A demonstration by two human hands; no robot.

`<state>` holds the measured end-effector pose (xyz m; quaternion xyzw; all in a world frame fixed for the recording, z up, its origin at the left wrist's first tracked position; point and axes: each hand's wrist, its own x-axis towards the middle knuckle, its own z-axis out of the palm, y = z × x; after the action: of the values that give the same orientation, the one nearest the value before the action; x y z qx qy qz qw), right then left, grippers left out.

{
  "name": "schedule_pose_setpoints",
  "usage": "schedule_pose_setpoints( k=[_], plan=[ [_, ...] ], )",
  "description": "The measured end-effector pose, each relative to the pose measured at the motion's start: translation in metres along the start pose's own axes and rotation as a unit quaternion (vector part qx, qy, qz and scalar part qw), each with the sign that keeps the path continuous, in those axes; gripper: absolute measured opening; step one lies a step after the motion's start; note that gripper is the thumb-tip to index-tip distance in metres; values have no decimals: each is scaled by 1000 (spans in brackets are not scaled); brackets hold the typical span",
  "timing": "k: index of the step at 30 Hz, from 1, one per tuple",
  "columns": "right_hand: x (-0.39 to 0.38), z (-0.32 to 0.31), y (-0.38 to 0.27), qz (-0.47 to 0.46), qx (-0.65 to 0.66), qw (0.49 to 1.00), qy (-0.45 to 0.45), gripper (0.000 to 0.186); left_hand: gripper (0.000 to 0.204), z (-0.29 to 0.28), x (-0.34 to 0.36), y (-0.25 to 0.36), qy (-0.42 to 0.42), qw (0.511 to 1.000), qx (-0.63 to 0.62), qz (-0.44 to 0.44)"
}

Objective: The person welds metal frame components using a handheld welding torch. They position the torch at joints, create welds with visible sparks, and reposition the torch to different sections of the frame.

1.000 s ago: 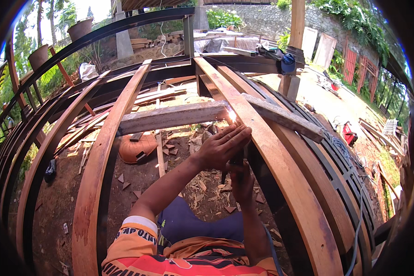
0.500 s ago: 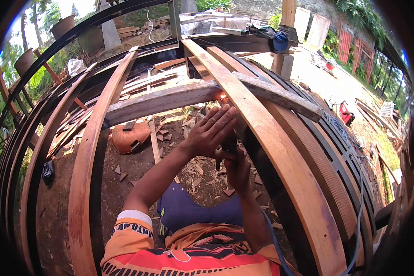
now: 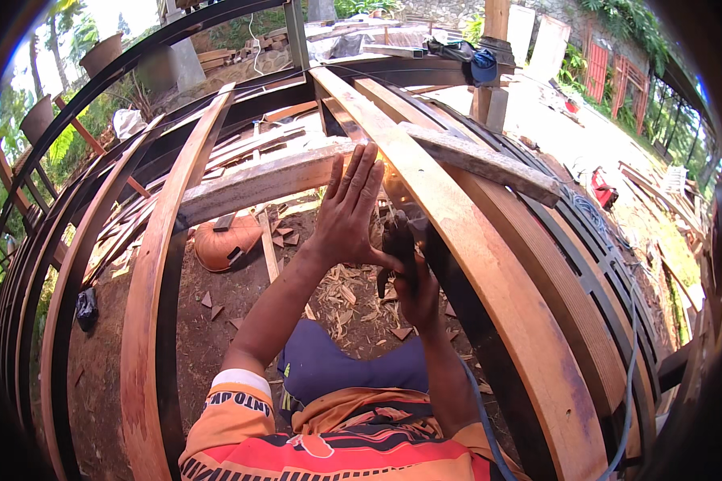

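My left hand [image 3: 345, 216] is raised flat with its fingers stretched upward and thumb out to the right; it holds nothing. Its fingertips overlap the end of a weathered pale crossbar [image 3: 265, 180]. Just right of it, my right hand [image 3: 417, 295] grips a dark welding electrode holder [image 3: 399, 240], partly lost in shadow. An orange glow lights the side of the long wooden plank [image 3: 465, 228] beside the holder. The electrode's tip and the contact point cannot be made out.
More wooden planks on black beams run along my left [image 3: 154, 321]. A blue-grey cable [image 3: 630, 377] curves at the right. Below lie wood chips [image 3: 345, 297], an orange-brown rounded object [image 3: 226, 243] and a black plastic bag [image 3: 87, 309]. A blue cap [image 3: 484, 66] hangs on a far post.
My left hand has moved up and slightly left, its fingers now pointing upward. The bright spark seen above the fingertips has given way to an orange glow on the plank's side.
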<state>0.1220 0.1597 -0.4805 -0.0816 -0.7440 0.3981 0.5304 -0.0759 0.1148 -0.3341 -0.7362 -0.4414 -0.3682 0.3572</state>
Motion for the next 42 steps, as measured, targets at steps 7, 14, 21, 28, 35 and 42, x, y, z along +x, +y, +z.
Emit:
schedule_pose_setpoints(
  k=[7,14,21,28,35,42],
  plan=[
    [1,1,0,49,-30,998,-21,50,155,-2,7,-8,11,999,25,-20],
    [6,7,-5,38,-10,999,26,48,154,-2,10,-12,-44,997,38,-53],
    [19,16,54,-220,-298,903,218,30,119,6,24,-13,-23,999,-8,-25],
    [-15,6,75,0,-250,968,19,36,130,4,16,-16,-56,996,63,2],
    [10,9,11,31,-28,999,24,49,117,5,15,-11,-81,996,35,-8],
    [4,-4,12,-112,-81,990,-9,44,79,-6,-1,43,-5,992,12,124]
  ],
)
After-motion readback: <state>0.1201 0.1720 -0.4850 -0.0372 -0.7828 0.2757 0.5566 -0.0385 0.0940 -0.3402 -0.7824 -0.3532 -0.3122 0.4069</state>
